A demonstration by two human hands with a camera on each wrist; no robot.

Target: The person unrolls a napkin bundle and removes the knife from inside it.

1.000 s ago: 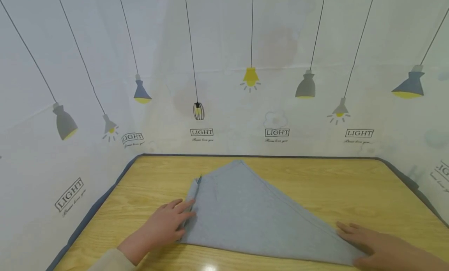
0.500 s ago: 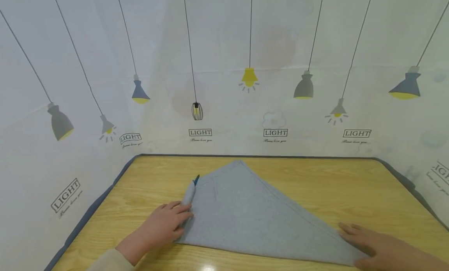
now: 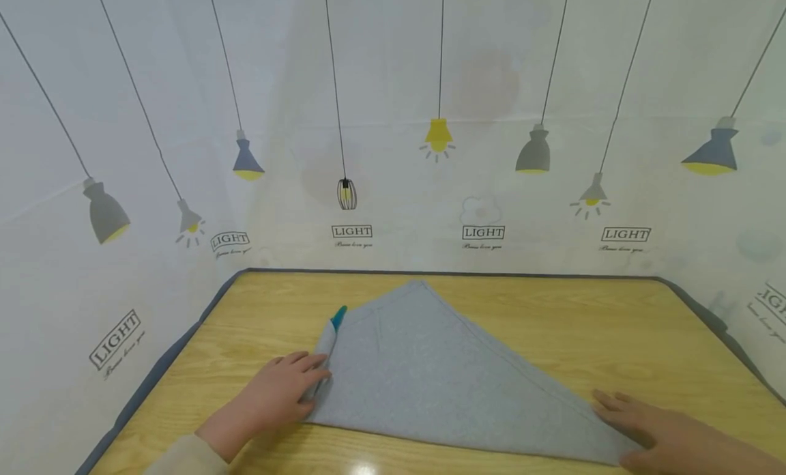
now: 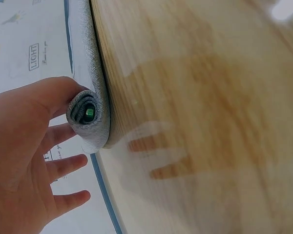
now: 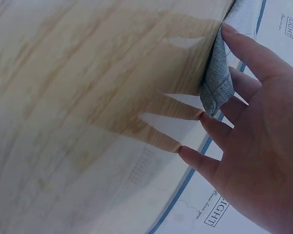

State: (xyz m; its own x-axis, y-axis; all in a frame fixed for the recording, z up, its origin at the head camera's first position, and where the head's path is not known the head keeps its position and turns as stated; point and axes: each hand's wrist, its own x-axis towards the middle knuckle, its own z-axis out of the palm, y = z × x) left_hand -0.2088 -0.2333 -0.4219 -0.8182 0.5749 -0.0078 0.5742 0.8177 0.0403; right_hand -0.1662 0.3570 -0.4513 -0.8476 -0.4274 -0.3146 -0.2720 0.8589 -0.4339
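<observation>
A grey-blue cloth (image 3: 417,372) with stitched edges lies folded flat on the table, peaked at the back. Its left side is rolled up (image 3: 322,345). A teal slender thing (image 3: 339,317) sticks out at the roll's far end; its kind I cannot tell. In the left wrist view a green bit (image 4: 89,114) shows inside the coil. My left hand (image 3: 278,390) rests on the near part of the roll, thumb and forefinger against it, other fingers spread. At the cloth's right corner (image 5: 218,87), my right hand (image 3: 666,427) lies with fingers extended, thumb touching the fabric.
The wooden table (image 3: 552,311) is glossy, with a dark blue edging (image 3: 454,274). A white wall sheet (image 3: 393,72) printed with lamps and "LIGHT" labels rises behind it and along both sides.
The left hand and the roll have shifted slightly left. More of the teal thing shows at the roll's far end. The right hand stays in place.
</observation>
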